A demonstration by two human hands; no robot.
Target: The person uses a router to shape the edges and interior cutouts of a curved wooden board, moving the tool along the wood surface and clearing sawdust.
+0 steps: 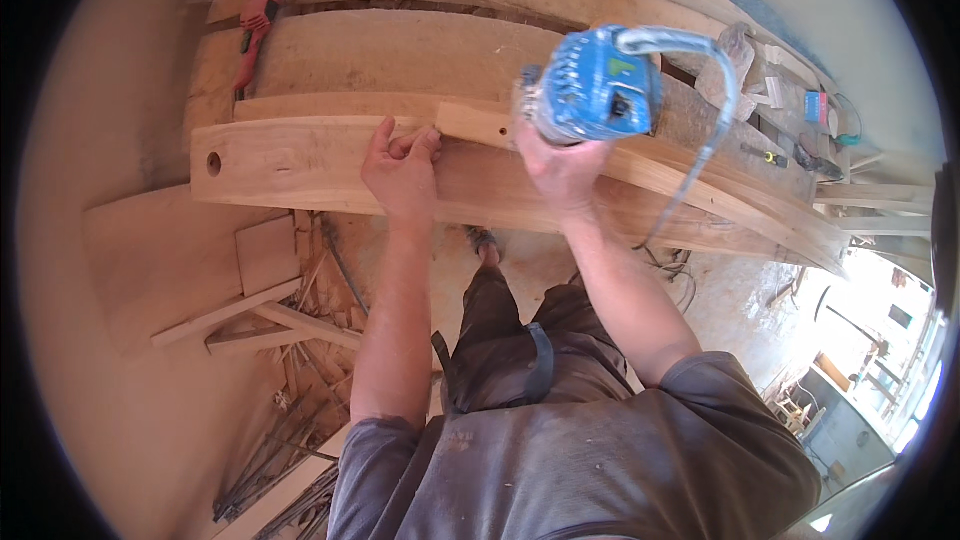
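My right hand [562,168] is closed round the lower body of a blue trim router [610,85], which stands over a narrow wooden strip [470,123]. The router's bit and base are mostly hidden by the hand and the housing. A wide plank [300,162] with a round hole near its left end lies along the near edge of the bench, under the strip. My left hand [402,180] has its fingers bent against the strip's left end, thumb and fingers close together. The router's grey cord [722,105] loops to the right and hangs down past the plank.
A red angle grinder [262,15] rests at the bench's far left. At the right lie a screwdriver [770,157], a clear plastic bag [735,55] and a small blue-and-red box [817,108]. Below left are wood offcuts [285,325]; cables coil on the floor near my legs.
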